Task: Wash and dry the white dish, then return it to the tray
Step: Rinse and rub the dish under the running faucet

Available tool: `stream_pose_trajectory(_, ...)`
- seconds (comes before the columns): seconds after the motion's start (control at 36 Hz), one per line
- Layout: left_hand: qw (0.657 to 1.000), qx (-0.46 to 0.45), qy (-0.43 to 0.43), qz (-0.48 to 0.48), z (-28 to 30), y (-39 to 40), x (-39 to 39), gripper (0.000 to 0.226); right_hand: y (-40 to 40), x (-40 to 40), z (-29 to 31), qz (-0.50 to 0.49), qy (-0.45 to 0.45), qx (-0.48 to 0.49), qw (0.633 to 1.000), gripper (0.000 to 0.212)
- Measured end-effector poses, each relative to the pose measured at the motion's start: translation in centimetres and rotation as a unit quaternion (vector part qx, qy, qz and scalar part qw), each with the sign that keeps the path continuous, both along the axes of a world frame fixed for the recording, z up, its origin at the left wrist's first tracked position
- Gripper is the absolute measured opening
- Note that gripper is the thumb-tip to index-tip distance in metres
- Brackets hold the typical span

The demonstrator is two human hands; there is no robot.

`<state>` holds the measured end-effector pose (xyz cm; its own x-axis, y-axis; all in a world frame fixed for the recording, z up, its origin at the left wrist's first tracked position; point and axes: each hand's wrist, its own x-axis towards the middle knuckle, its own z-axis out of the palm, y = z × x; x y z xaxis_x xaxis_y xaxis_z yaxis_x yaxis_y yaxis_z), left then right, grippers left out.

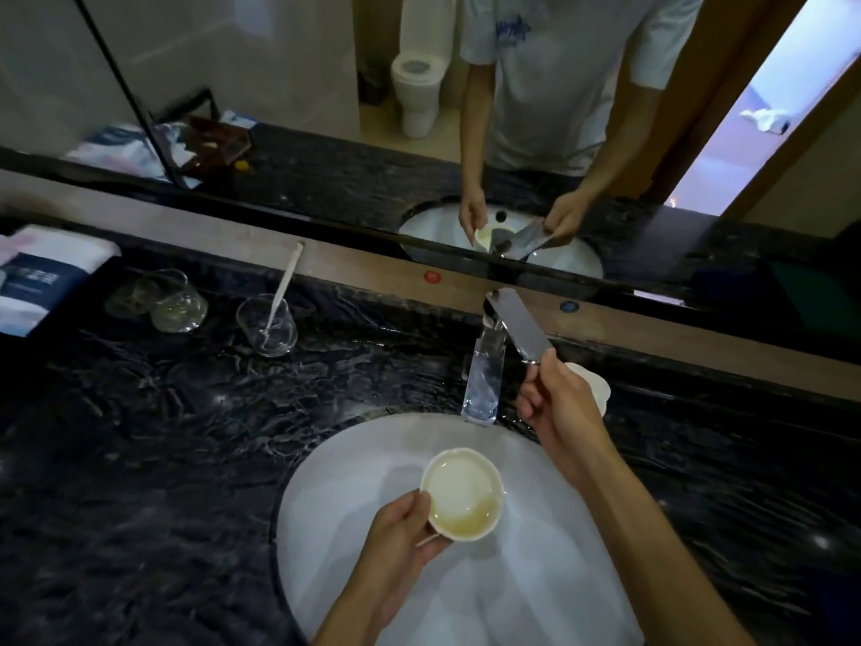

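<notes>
Left hand holds the white dish over the white sink basin, fingers curled round its near-left rim and underside, thumb on the lip; dish sits roughly level w/ a little yellowish liquid pooled at its near side. Right hand is up at the faucet lever, fingers closed on the lever's tip, nothing else in that hand. No water stream visible from the chrome spout, so I judge the step in hand is turning the tap on. To do it well: lift the lever gently, a hard flow into a shallow dish will splash onto the dark marble bench. The dish sits a bit nearer than the spout mouth, so bring it fwd under the outlet, keep it low in the basin. Tip it away from the body first to dump the residue, then rinse. Keep the left grip firm, wet glazed ceramic gets slippery & the basin is hard. Another white dish-like piece sits on the bench just behind the right hand; mind the wrist doesn't knock it. A glass w/ a spoon and an empty glass stand well left, out of the way. Tray isn't clearly in view.
</notes>
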<state>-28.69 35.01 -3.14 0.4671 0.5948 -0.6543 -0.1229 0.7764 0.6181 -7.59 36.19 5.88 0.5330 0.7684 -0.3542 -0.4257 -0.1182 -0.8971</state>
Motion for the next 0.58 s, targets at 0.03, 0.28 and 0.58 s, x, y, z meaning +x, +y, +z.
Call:
stream_pose_trajectory(0.03,1.0,0.002,0.001,-0.001,-0.2,0.2,0.2,0.03,0.1,-0.1,-0.4,-0.011,-0.003,0.013,1.0,0.041)
stream_pose_trajectory(0.28,1.0,0.002,0.012,-0.013,-2.0,1.7,1.7,0.029,0.4,0.8,-1.4,-0.007,-0.018,0.075,0.997,0.043)
stream_pose_trajectory(0.58,1.0,0.009,0.002,-0.022,-3.0,2.6,2.8,0.033,1.3,1.9,1.4,0.06,-0.038,0.096,0.993,0.042)
